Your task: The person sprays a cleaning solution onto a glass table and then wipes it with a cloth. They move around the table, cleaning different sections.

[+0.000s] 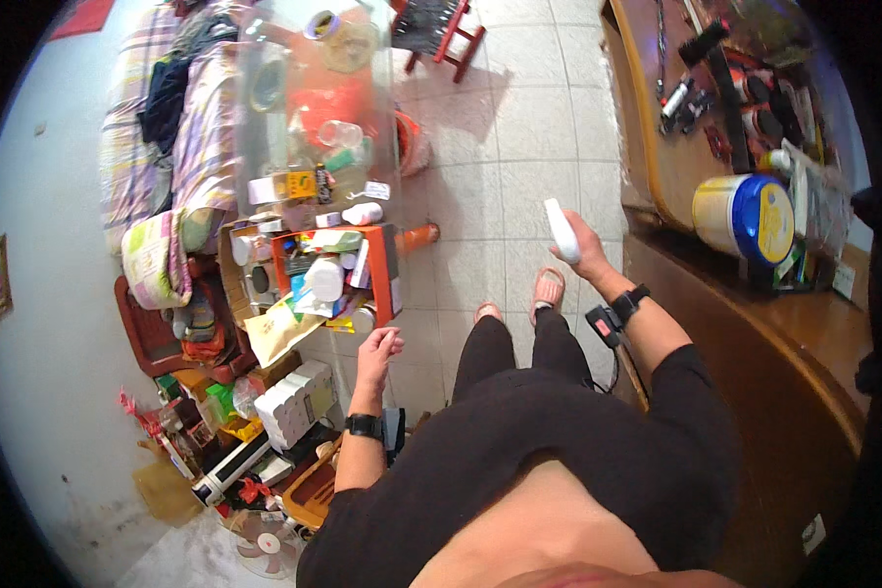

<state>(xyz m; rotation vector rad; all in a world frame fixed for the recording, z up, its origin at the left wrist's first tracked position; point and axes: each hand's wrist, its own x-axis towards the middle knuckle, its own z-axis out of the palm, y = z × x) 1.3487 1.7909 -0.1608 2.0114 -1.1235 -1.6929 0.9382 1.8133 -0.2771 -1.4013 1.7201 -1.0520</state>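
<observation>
My right hand (592, 253) grips a slim white bottle (561, 231) above the tiled floor, its narrow end pointing away from me. My left hand (378, 351) hangs with curled fingers, and I see nothing in it. Just beyond its fingertips is an orange box (387, 275) packed with bottles, tubs and small cartons. A cream paper pouch (279, 334) juts over the near side of that box. Left of it, a cardboard box (233, 264) holds several jars. Behind the box, a small white bottle (362, 214) lies on the glass table (268, 140).
On the right, a wooden cabinet (750, 338) carries a blue-lidded tub (761, 220) and assorted small items. A red-framed stool (441, 33) and a red bucket (411, 143) stand ahead. Packs of white paper rolls (298, 404) and a fan (267, 544) are at lower left.
</observation>
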